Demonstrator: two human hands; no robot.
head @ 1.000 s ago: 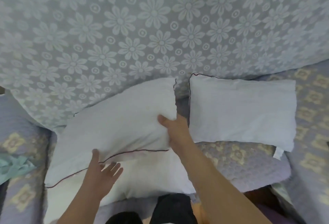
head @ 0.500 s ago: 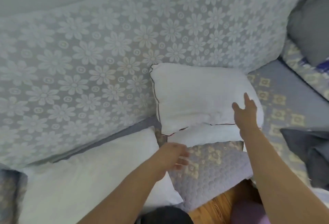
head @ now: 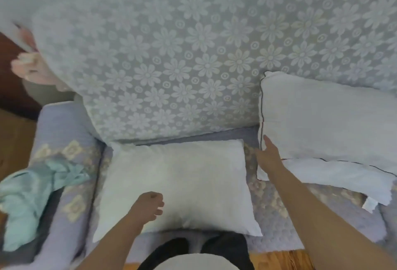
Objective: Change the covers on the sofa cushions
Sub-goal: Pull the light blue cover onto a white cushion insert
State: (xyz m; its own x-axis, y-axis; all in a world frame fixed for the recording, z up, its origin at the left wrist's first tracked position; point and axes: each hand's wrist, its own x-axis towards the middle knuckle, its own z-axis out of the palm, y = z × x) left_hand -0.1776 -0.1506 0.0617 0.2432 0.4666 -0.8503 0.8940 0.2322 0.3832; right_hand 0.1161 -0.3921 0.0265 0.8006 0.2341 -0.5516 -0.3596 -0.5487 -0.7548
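Sofa [head: 71, 153] fills the frame: floral-covered backrest [head: 171, 65] across the upper half, quilted lilac seat cover along the bottom.

Bare white cushion [head: 176, 186] lies flat at lower centre of the frame. Two more white cushions are stacked at right: the upper cushion [head: 326, 119] leans against the backrest, the lower cushion [head: 335, 175] flat beneath it, its dark piping showing. All three look uncovered.

Teal cloth [head: 36, 199] is bunched over the sofa arm at lower left. We take it for a cover, though blur prevents certainty.

Step in hand, as we judge it: old covers off, inserts laid out, new covers not yet on. Next move calls for picking one cover, finding its opening, and feeding an insert in corner first.

Left hand [head: 148, 206] hovers over the near edge of the centre cushion. Fingers curled loosely inward, holding nothing; we cannot tell whether they touch the fabric.

Right hand [head: 268, 156] is at centre right of the frame, fingers [head: 266, 141] straight and close together, tips at the piped left edge of the upper cushion, touching or just short of it. It grips nothing.
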